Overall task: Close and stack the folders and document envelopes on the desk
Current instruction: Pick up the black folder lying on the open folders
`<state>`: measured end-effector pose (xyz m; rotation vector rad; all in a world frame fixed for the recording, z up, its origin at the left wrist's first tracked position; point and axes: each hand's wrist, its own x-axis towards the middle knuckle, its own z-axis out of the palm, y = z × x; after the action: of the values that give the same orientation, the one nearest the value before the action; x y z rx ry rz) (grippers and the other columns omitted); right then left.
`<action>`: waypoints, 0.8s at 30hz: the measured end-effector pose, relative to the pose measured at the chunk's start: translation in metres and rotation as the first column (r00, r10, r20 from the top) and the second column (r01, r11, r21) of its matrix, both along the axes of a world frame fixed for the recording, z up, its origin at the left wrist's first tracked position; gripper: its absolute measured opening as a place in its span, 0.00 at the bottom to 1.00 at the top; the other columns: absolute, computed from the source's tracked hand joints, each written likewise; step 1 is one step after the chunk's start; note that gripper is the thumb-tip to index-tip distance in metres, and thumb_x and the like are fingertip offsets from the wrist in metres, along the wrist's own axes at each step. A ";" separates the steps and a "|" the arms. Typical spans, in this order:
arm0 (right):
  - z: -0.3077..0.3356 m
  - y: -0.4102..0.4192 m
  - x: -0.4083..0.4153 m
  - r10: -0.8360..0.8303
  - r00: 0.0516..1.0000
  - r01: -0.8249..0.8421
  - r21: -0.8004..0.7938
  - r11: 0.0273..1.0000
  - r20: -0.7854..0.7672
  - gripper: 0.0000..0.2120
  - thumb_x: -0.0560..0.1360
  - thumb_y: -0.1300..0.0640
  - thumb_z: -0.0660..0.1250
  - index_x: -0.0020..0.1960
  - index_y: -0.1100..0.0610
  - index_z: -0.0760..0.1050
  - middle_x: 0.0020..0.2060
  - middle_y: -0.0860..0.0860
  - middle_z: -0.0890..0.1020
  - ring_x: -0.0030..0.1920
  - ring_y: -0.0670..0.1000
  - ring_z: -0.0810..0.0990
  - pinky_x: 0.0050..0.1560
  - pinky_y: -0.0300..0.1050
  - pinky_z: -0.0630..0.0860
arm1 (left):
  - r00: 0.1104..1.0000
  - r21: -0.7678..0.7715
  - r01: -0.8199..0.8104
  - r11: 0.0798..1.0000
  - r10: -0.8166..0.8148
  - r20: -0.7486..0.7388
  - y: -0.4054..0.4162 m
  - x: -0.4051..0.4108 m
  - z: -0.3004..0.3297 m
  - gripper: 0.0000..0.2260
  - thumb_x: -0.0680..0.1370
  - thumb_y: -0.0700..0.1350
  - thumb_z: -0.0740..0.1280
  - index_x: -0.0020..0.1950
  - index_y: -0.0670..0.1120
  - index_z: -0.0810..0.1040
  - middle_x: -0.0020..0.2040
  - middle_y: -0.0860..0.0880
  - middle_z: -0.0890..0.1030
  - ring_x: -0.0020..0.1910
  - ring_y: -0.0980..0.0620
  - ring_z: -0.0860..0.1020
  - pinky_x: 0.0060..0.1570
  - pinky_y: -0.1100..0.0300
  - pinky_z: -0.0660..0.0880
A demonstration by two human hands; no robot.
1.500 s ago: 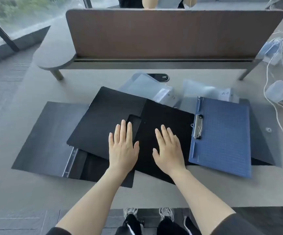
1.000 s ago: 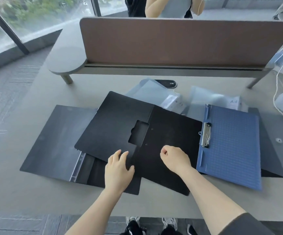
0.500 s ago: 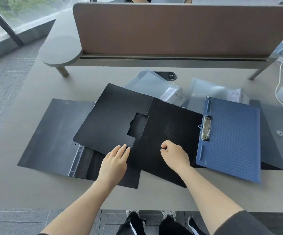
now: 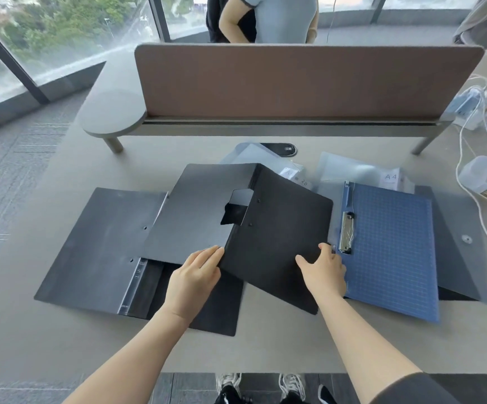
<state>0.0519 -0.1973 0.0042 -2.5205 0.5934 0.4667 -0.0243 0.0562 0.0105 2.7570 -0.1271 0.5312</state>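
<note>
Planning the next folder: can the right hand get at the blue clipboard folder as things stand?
Probably yes. The right hand sits at the black folder's right edge, right beside the blue clipboard folder, whose top is uncovered. It would first have to let go of the black folder.

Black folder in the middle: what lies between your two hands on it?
Head view: only the open black plastic folder's right cover spans between the left hand and right hand; nothing else lies there.

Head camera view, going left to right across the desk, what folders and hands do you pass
Open dark grey folder → left hand → black folder being folded shut → right hand → blue clip folder → grey snap envelope → white cables.
</note>
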 end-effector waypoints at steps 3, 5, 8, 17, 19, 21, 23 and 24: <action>0.004 -0.001 0.000 -0.140 0.990 0.140 0.220 0.965 -0.017 0.32 0.77 0.46 0.68 0.76 0.52 0.60 0.69 0.54 0.73 0.67 0.59 0.73 0.57 0.54 0.72 | 1.000 -0.070 -0.023 0.997 0.023 0.001 -0.006 0.004 0.017 0.17 0.74 0.38 0.59 0.56 0.41 0.83 0.54 0.48 0.85 0.47 0.47 0.84 0.31 0.55 0.81; 0.002 0.000 0.000 -0.230 0.973 0.212 0.408 0.888 -0.006 0.32 0.77 0.53 0.70 0.77 0.52 0.60 0.67 0.54 0.77 0.64 0.57 0.76 0.59 0.52 0.72 | 0.999 -0.146 -0.039 0.988 0.042 0.018 -0.008 0.007 0.028 0.16 0.74 0.37 0.60 0.58 0.41 0.83 0.56 0.47 0.84 0.49 0.47 0.83 0.36 0.54 0.82; 0.005 0.004 0.004 -0.337 0.942 0.293 0.519 0.803 -0.010 0.29 0.78 0.59 0.69 0.76 0.55 0.65 0.64 0.55 0.79 0.57 0.54 0.77 0.58 0.49 0.73 | 0.997 -0.266 -0.039 0.963 0.055 0.054 -0.010 0.012 0.047 0.18 0.73 0.32 0.65 0.60 0.43 0.83 0.59 0.44 0.83 0.54 0.46 0.82 0.50 0.57 0.80; 0.052 0.036 0.033 -0.480 0.869 0.197 0.806 0.558 0.120 0.17 0.80 0.69 0.60 0.65 0.58 0.78 0.49 0.45 0.83 0.51 0.48 0.79 0.57 0.43 0.72 | 0.953 -0.886 -0.160 0.435 0.303 -0.023 -0.017 0.038 0.117 0.20 0.78 0.27 0.59 0.51 0.48 0.84 0.54 0.46 0.81 0.48 0.53 0.80 0.48 0.51 0.82; 0.056 0.039 0.039 -0.477 0.866 0.163 0.819 0.551 0.148 0.17 0.80 0.68 0.60 0.65 0.57 0.78 0.53 0.47 0.83 0.53 0.49 0.80 0.58 0.44 0.73 | 0.950 -0.951 -0.165 0.261 0.303 -0.082 -0.017 0.036 0.124 0.20 0.78 0.27 0.57 0.52 0.45 0.84 0.43 0.44 0.78 0.40 0.52 0.78 0.47 0.53 0.83; 0.057 0.038 0.043 -0.468 0.866 0.136 0.817 0.560 0.177 0.17 0.80 0.68 0.60 0.65 0.56 0.78 0.51 0.45 0.83 0.54 0.49 0.80 0.58 0.44 0.75 | 0.945 -0.965 -0.183 0.190 0.304 -0.119 -0.018 0.033 0.124 0.16 0.78 0.30 0.60 0.52 0.45 0.84 0.38 0.47 0.76 0.37 0.52 0.75 0.45 0.56 0.82; 0.055 0.036 0.044 -0.457 0.867 0.123 0.802 0.584 0.199 0.17 0.80 0.68 0.60 0.64 0.56 0.78 0.48 0.45 0.83 0.51 0.48 0.81 0.55 0.43 0.76 | 0.935 -0.973 -0.207 0.106 0.315 -0.164 -0.018 0.029 0.115 0.10 0.79 0.34 0.66 0.51 0.46 0.84 0.37 0.50 0.77 0.38 0.53 0.76 0.43 0.56 0.82; 0.054 0.035 0.043 -0.453 0.868 0.123 0.794 0.596 0.206 0.18 0.80 0.68 0.60 0.64 0.55 0.78 0.46 0.44 0.83 0.48 0.47 0.80 0.53 0.42 0.76 | 0.925 -0.972 -0.229 0.056 0.322 -0.199 -0.018 0.028 0.108 0.08 0.78 0.35 0.67 0.50 0.45 0.84 0.36 0.52 0.77 0.38 0.54 0.76 0.42 0.56 0.83</action>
<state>0.0946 -0.1622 0.0578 -1.5719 0.4981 0.0365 0.0039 0.0384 0.1190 1.3154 0.5931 0.5090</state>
